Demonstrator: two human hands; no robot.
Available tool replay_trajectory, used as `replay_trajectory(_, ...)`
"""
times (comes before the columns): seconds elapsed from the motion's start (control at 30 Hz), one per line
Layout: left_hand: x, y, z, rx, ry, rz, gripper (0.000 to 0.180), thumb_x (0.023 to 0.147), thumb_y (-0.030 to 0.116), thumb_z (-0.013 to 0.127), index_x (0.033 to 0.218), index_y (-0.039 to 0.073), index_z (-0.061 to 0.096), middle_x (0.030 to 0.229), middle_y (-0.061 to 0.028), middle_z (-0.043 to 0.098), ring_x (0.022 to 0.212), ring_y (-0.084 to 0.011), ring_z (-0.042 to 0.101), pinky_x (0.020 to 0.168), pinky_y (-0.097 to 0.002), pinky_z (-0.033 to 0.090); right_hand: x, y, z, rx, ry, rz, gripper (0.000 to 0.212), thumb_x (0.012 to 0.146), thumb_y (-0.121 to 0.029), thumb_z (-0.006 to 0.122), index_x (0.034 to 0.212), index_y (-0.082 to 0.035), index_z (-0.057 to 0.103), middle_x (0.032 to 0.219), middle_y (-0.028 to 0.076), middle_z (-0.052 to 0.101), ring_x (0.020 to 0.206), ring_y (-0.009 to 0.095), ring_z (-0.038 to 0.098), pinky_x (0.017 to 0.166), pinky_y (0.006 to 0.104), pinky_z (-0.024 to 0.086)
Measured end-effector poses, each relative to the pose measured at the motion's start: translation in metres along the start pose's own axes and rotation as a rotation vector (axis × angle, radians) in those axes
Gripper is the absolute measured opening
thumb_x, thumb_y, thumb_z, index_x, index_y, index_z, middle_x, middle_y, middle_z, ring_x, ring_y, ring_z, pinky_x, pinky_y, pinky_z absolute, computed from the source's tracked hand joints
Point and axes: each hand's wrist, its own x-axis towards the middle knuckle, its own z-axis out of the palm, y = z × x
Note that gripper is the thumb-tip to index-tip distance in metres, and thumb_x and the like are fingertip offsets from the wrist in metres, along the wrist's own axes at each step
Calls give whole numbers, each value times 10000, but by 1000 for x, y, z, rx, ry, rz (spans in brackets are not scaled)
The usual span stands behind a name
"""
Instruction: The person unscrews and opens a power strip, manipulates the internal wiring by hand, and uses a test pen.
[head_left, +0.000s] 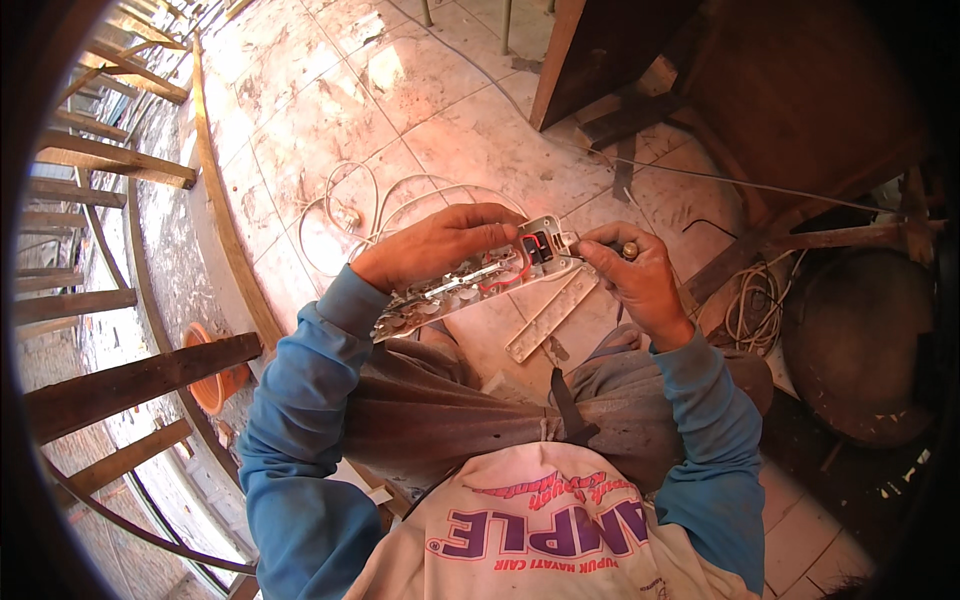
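An opened power strip [470, 280] lies aslant above my lap, its inside showing metal strips, red wires and a black switch [540, 247] near its right end. My left hand [450, 240] grips it from the far side, fingers stretched along the edge and their tips near the switch. At the strip's right end, my right hand [635, 275] is closed in a pinch beside a small white part; what lies between its fingertips is too small to make out. A round brass-coloured thing [630, 250] shows at the right fingers, possibly a ring.
A long pale strip [550, 315] lies on the tiles before my legs. White cable [375, 200] loops beyond my left hand. Wooden railing [120, 385] and an orange pot [212, 370] stand left. Wooden furniture [600, 60], coiled wire [755, 305] and a dark round object [850, 345] are right.
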Motion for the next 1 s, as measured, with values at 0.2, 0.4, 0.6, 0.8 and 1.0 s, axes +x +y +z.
replay_trajectory(0.2,3,-1,-1,54,103,23,414,1011,325,531,1247,-11,584,1148,-77,628,1062,-137,559,943,-267,443,-4,-4,11,-139,116,-211,114,881,-94,710,927,8,686,736,-23,603,648,18,493,551,195,380)
replay_trajectory(0.4,4,-4,6,-9,141,21,384,1010,316,538,1221,1,595,1097,-38,630,993,-107,565,888,-263,459,-4,-9,14,-395,145,-453,73,828,-25,724,823,-3,655,740,13,606,663,60,535,563,229,412)
replay_trajectory(0.6,5,-2,14,-97,185,14,400,1011,310,537,1261,0,573,1141,-54,631,1035,-111,583,900,-251,467,-4,-5,18,-372,149,-404,107,840,-40,720,800,6,633,695,26,602,622,58,519,539,241,406)
replay_trajectory(0.8,12,-8,17,-76,223,36,441,1010,314,537,1299,-18,548,1183,-73,627,1079,-115,578,920,-253,461,-4,-1,22,-253,199,-352,131,861,-82,720,824,17,642,654,25,619,586,41,503,510,235,394)
replay_trajectory(1.0,15,-9,25,-53,255,121,348,1024,274,515,1212,-13,574,1047,-55,638,934,-93,568,827,-247,469,-4,-11,16,-348,172,-268,142,857,-111,708,823,11,646,674,59,636,584,68,530,536,256,426)
